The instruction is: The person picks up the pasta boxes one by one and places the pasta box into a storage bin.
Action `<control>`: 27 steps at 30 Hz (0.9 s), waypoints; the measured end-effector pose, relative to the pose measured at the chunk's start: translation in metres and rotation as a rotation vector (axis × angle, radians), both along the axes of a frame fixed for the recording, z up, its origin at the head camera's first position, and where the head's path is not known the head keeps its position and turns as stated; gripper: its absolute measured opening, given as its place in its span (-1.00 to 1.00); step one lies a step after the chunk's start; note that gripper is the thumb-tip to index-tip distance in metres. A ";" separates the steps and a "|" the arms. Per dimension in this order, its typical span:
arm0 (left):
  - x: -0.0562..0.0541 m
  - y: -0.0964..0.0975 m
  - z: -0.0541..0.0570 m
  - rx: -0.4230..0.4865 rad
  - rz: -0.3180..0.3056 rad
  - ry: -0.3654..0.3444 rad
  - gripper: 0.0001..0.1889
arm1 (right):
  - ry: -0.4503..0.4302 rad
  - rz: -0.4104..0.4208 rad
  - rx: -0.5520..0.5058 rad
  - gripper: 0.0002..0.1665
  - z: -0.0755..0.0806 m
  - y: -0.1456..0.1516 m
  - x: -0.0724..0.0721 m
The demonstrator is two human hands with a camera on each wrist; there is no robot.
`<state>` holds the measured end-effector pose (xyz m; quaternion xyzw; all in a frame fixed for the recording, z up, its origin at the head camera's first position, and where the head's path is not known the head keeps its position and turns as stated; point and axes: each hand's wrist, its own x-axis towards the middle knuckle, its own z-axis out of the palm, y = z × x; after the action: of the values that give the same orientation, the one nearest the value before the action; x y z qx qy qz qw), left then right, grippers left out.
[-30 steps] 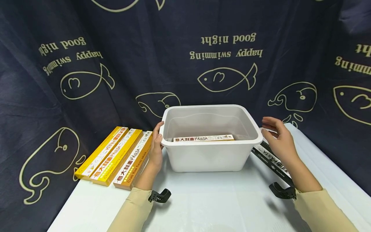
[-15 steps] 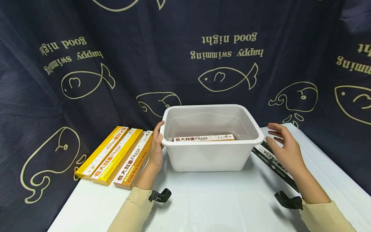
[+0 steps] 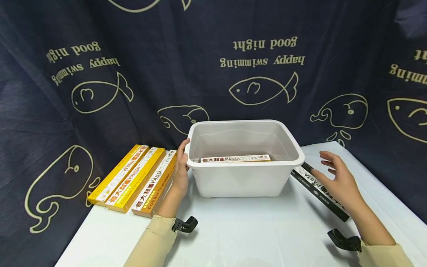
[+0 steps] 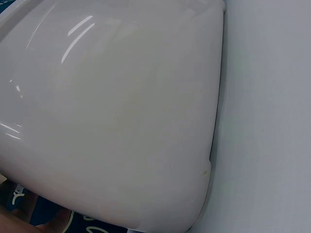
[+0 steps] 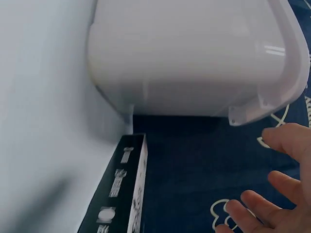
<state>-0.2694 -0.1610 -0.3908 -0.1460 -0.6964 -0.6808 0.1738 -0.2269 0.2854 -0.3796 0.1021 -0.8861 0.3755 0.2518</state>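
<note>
Centrally, a white tub (image 3: 238, 183) stands upright on a pale table (image 3: 240, 233), with a white-faced pasta box (image 3: 235, 158) inside, partly hidden by the near wall. To the right, a long black pasta box (image 3: 317, 191) lies slanted on the table, its far end close beside the tub; whether the two touch is hard to tell. To the left, two yellow boxes (image 3: 138, 180) and a brown box (image 3: 156, 181) lie side by side.

The tub looks like stiff, smooth plastic, probably slippery on its glossy walls, so the jutting rim (image 3: 245, 163) seems the surest hold, one hand at each end. The black pasta box looks like thin card: likely light, stiff along its length, easily dented. Its long sides, near the middle, seem best for thumb and fingers, pressed gently, as any dry pasta inside could snap.

The left hand (image 3: 181, 170) touches the tub's left end, fingertips up at the rim; how far its fingers curl cannot be told. The right hand (image 3: 338, 181) hangs above the black pasta box, palm turned toward the tub, thumb well away from the fingers, which are spread and slightly bent. It holds nothing. Both forearms reach forward in beige sleeves (image 3: 151, 241).
</note>
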 end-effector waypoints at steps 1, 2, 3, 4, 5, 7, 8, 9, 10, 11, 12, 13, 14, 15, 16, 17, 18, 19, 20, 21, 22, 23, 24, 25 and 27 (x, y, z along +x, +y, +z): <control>0.000 0.000 0.000 -0.001 0.000 0.000 -0.36 | -0.007 -0.001 0.007 -0.21 -0.001 0.002 0.000; 0.000 0.000 0.000 0.001 -0.002 0.002 -0.36 | -0.014 -0.007 0.018 -0.20 -0.003 0.004 0.000; 0.000 0.000 0.000 0.003 -0.003 0.004 -0.36 | -0.021 -0.010 0.027 -0.18 -0.004 0.006 0.000; 0.000 0.000 0.000 0.003 -0.004 0.005 -0.36 | -0.027 -0.011 0.035 -0.16 -0.005 0.008 0.000; 0.001 0.000 0.001 0.004 -0.005 0.007 -0.36 | -0.032 -0.008 0.041 -0.15 -0.006 0.010 0.000; 0.001 0.000 0.001 0.005 -0.005 0.009 -0.36 | -0.055 -0.007 0.054 -0.11 -0.008 0.014 0.000; 0.001 0.000 0.001 0.007 -0.006 0.010 -0.36 | -0.071 -0.007 0.060 -0.10 -0.009 0.016 0.000; 0.001 0.000 0.001 0.007 -0.006 0.010 -0.36 | -0.085 0.002 0.057 -0.08 -0.010 0.018 0.000; 0.001 0.000 0.001 0.007 -0.006 0.010 -0.36 | -0.103 0.008 0.059 -0.05 -0.010 0.019 -0.001; 0.001 0.000 0.001 0.007 -0.006 0.009 -0.36 | -0.125 0.010 0.065 -0.02 -0.011 0.021 -0.001; 0.001 0.000 0.000 0.007 -0.006 0.008 -0.36 | -0.151 0.013 0.070 0.00 -0.012 0.022 -0.002; 0.001 0.000 0.000 0.006 -0.004 0.008 -0.36 | -0.177 0.016 0.079 0.03 -0.014 0.024 -0.002; 0.001 0.000 0.000 0.006 -0.005 0.007 -0.36 | -0.201 0.023 0.086 0.07 -0.015 0.025 -0.003; 0.000 0.000 0.000 0.004 -0.003 0.006 -0.36 | -0.222 0.029 0.096 0.10 -0.016 0.027 -0.003; 0.000 0.000 0.000 0.004 -0.002 0.005 -0.36 | -0.243 0.032 0.112 0.13 -0.017 0.029 -0.004; 0.000 0.000 0.000 0.004 -0.002 0.005 -0.36 | -0.264 0.039 0.122 0.15 -0.019 0.031 -0.004; 0.000 0.000 0.000 0.006 -0.002 0.005 -0.36 | -0.281 0.046 0.130 0.17 -0.020 0.033 -0.005; 0.000 0.000 0.000 0.007 -0.003 0.007 -0.35 | -0.294 0.053 0.139 0.20 -0.021 0.035 -0.005; 0.000 0.000 0.000 0.010 -0.006 0.007 -0.35 | -0.308 0.060 0.144 0.22 -0.022 0.037 -0.005; -0.001 0.000 -0.001 0.010 -0.007 0.008 -0.35 | -0.321 0.068 0.149 0.24 -0.023 0.039 -0.006; -0.001 0.000 -0.001 0.012 -0.009 0.009 -0.35 | -0.334 0.074 0.154 0.26 -0.024 0.041 -0.006; -0.001 0.000 -0.001 0.014 -0.009 0.011 -0.35 | -0.344 0.079 0.160 0.28 -0.025 0.044 -0.006; 0.000 0.000 -0.001 0.015 -0.008 0.012 -0.35 | -0.354 0.082 0.167 0.30 -0.026 0.046 -0.006; 0.000 0.000 -0.001 0.015 -0.008 0.013 -0.35 | -0.364 0.087 0.172 0.32 -0.028 0.048 -0.007; 0.000 -0.001 -0.001 0.011 -0.005 0.013 -0.35 | -0.378 0.099 0.185 0.34 -0.031 0.052 -0.007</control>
<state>-0.2695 -0.1616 -0.3917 -0.1510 -0.6911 -0.6842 0.1774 -0.2338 0.3377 -0.4102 0.0961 -0.9422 0.3168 0.0520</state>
